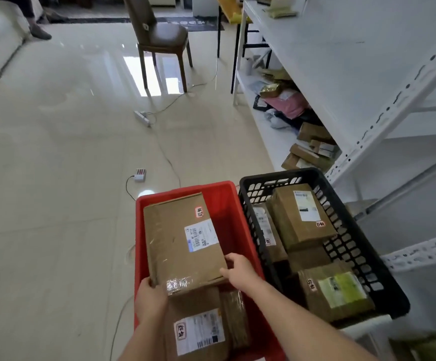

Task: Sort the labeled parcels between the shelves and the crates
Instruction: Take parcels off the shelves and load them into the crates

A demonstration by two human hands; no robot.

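A large labelled cardboard parcel [183, 241] lies tilted over the red crate [227, 204]. My left hand [150, 299] grips its near left corner, and my right hand [239, 272] grips its near right edge. Under it in the red crate rests another labelled parcel [198, 327]. Beside it on the right stands a black crate [357, 246] holding several labelled parcels, one of them [302, 217] lying on top.
White metal shelves [341, 74] run along the right; their bottom shelf holds bags and small boxes [310, 147]. A brown chair [159, 40] stands ahead. A power strip [142, 118] and cables lie on the tiled floor. A person's foot [40, 31] shows at far left.
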